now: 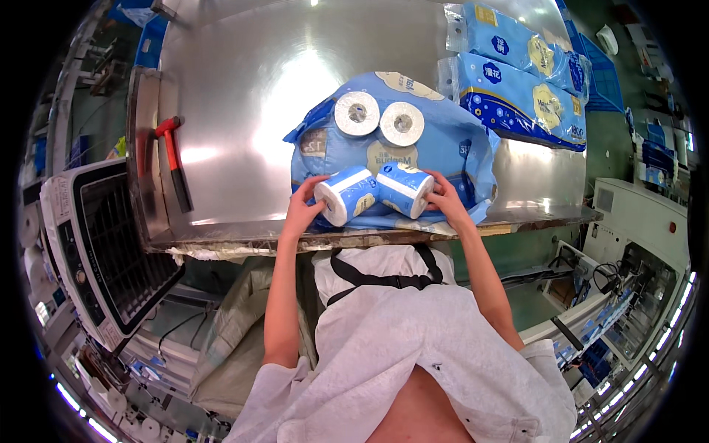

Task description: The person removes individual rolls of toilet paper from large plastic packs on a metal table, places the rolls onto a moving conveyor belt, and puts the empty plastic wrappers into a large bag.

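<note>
Two toilet rolls in blue printed wrappers lie on their sides near the table's front edge, their inner ends touching or nearly so. My left hand (308, 201) grips the outer end of the left roll (353, 193). Around the outer end of the right roll (401, 188) my right hand (445, 197) has its fingers curled. Beneath both rolls spreads a large crumpled blue plastic bag (450, 140). Farther back on it, two more rolls, a left one (357, 114) and a right one (402, 124), stand with their white ends and core holes facing up.
Full blue packs of rolls (521, 100) lie at the table's back right. A red-headed hammer (174, 162) rests by the raised left side of the metal table (229, 88). Blue crates (602, 70) stand beyond the right edge. A heater-like unit with a grille (111, 244) is at the left.
</note>
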Demonstrator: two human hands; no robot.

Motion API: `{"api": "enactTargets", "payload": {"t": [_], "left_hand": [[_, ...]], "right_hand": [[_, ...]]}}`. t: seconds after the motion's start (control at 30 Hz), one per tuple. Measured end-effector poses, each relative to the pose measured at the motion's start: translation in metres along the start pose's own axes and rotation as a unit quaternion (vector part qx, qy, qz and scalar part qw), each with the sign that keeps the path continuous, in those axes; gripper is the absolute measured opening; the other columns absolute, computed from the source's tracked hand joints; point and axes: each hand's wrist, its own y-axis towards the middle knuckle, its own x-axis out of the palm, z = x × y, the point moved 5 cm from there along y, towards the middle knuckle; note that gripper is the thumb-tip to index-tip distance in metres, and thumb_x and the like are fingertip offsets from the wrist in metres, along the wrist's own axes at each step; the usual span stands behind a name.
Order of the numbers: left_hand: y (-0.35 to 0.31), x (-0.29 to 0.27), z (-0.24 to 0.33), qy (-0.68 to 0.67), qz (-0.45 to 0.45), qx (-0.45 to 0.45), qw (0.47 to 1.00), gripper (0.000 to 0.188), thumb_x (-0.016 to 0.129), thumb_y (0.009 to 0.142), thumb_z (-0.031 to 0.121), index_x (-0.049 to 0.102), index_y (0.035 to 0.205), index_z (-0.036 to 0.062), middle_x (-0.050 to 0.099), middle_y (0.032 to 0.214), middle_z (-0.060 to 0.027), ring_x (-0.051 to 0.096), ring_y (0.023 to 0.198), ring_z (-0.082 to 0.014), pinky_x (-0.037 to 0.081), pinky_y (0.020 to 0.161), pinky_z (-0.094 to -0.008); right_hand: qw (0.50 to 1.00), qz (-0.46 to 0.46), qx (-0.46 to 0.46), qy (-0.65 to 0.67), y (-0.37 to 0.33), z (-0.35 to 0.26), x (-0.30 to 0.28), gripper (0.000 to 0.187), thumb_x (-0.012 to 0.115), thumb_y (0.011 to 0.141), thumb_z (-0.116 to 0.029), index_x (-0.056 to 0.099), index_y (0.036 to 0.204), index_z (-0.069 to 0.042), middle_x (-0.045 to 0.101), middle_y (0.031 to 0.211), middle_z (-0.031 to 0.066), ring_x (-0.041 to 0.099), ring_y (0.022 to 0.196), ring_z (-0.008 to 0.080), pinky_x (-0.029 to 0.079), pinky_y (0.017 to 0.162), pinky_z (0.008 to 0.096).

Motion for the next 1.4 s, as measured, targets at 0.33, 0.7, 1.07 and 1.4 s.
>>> {"api": "enactTargets", "payload": {"t": [0.33, 0.7, 1.07, 1.4], "left_hand": [[0.003, 0.004, 0.005, -0.035, 0.030, 0.023, 0.999, 0.046, 0.062, 0.078, -0.005, 0.058, 0.122, 0.0055, 0.057, 0.131, -0.0100, 0.054, 0.120, -0.0209, 0.043, 0.101, -0.0348], [-0.003, 0.037, 0.001, 0.273, 0.040, -0.027, 0.961, 0.074, 0.078, 0.074, 0.023, 0.044, 0.138, 0.0094, 0.046, 0.136, -0.0156, 0.052, 0.117, -0.0328, 0.044, 0.097, -0.0404], [0.036, 0.100, 0.007, 0.493, -0.072, 0.196, 0.845, 0.094, 0.086, 0.059, 0.025, 0.043, 0.138, 0.0008, 0.042, 0.140, -0.0253, 0.037, 0.131, -0.0412, 0.028, 0.111, -0.0479], [0.048, 0.112, 0.079, 0.495, -0.016, 0.223, 0.840, 0.092, 0.082, 0.066, 0.023, 0.036, 0.142, -0.0001, 0.039, 0.138, -0.0227, 0.040, 0.127, -0.0395, 0.034, 0.108, -0.0473]], "right_hand": [[0.998, 0.059, -0.025, 0.019, -0.012, -0.019, -0.005, 0.058, 0.061, 0.083, -0.003, 0.047, 0.138, -0.014, 0.064, 0.115, 0.0059, 0.064, 0.099, 0.0154, 0.058, 0.075, 0.0294], [0.849, 0.185, -0.132, -0.477, -0.001, -0.024, 0.030, 0.080, 0.076, 0.071, -0.023, 0.041, 0.143, -0.019, 0.052, 0.129, 0.0218, 0.052, 0.114, 0.0394, 0.046, 0.097, 0.0465], [0.772, 0.227, -0.283, -0.521, 0.034, -0.024, 0.060, 0.082, 0.080, 0.061, -0.035, 0.051, 0.136, -0.026, 0.041, 0.140, 0.0240, 0.039, 0.128, 0.0415, 0.039, 0.101, 0.0534], [0.879, 0.279, -0.387, 0.027, -0.202, -0.034, -0.067, 0.095, 0.084, 0.065, -0.026, 0.034, 0.145, -0.017, 0.037, 0.135, 0.0180, 0.038, 0.129, 0.0334, 0.038, 0.106, 0.0408]]}}
